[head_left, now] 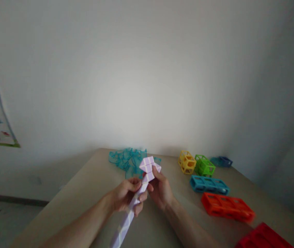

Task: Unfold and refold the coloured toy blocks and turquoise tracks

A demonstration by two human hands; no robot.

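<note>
**Both hands on the lilac twist puzzle**

Your left hand (126,196) wraps the straight part of the lilac twist puzzle (143,184); your right hand (161,189) grips just below its folded top. Beyond it on the tabletop (90,186) lies a teal mesh bag (126,159). To the right sit yellow (186,162), green (204,166), blue (209,184) and orange (226,205) lattice blocks.

Over the middle of the tabletop (90,186) I see my left hand (126,198) gripping the jointed puzzle strip (147,172) low down and my right hand (161,189) gripping it just right of that, with a net bag (123,159) lying behind them. To the right, a cube frame (186,162) sits beside a second cube frame (204,166). A long frame (209,184) lies in front of these, with a longer frame (226,206) nearer me still.
</note>
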